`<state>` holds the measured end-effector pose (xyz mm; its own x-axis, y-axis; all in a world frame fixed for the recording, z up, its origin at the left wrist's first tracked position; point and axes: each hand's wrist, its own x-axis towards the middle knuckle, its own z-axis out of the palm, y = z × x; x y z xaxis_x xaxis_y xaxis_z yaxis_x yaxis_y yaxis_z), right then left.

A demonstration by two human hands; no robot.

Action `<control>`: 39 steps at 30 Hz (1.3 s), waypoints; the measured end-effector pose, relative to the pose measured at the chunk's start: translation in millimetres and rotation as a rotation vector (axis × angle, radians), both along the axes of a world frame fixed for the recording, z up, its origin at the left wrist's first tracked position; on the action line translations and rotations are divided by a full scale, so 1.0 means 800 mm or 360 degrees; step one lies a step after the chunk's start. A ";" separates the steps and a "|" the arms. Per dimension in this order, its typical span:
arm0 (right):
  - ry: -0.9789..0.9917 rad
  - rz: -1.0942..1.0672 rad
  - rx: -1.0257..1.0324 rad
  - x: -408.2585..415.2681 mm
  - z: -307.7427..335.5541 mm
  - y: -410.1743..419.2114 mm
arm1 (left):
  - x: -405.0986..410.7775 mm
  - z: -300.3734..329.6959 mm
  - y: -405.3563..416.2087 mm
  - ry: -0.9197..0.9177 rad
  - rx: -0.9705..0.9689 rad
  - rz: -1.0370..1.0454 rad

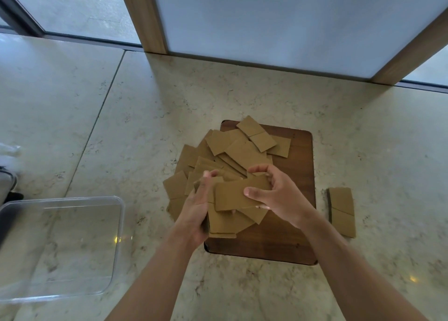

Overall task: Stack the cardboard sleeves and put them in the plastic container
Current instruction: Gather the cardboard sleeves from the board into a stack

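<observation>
Several flat brown cardboard sleeves [242, 151] lie in a loose heap on a dark wooden board [298, 170]. My left hand [196, 211] grips a small stack of sleeves [228, 221] from its left edge. My right hand [274, 194] pinches one sleeve [232, 195] by its right end, thumb on top, and holds it across the stack. A neat stack of sleeves [341, 210] lies on the counter to the right of the board. The clear plastic container [116, 235] stands empty at the lower left.
The board and container rest on a pale marble counter [121, 126]. A wood-framed frosted panel [278, 24] rises behind the board. A dark object [7, 187] shows at the far left edge.
</observation>
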<state>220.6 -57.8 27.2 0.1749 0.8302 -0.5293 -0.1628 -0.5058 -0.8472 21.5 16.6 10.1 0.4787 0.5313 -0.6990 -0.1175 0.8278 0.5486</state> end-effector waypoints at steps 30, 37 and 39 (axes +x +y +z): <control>-0.0944 -0.0530 0.0480 -0.088 -0.036 0.005 | 0.032 -0.021 0.002 -0.0387 -0.0219 0.0584; -0.0645 -0.0732 0.0569 -0.044 -0.059 0.058 | 0.074 -0.022 0.035 -0.0445 -0.0413 0.0634; -0.1002 -0.0728 0.0320 -0.001 -0.065 0.084 | 0.076 -0.024 0.056 -0.0526 -0.0381 0.0657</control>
<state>219.6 9.8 -25.0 0.7368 0.6729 -0.0662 0.2214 -0.3327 -0.9167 81.9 61.2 -8.9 0.4784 0.5659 -0.6714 -0.5903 0.7733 0.2312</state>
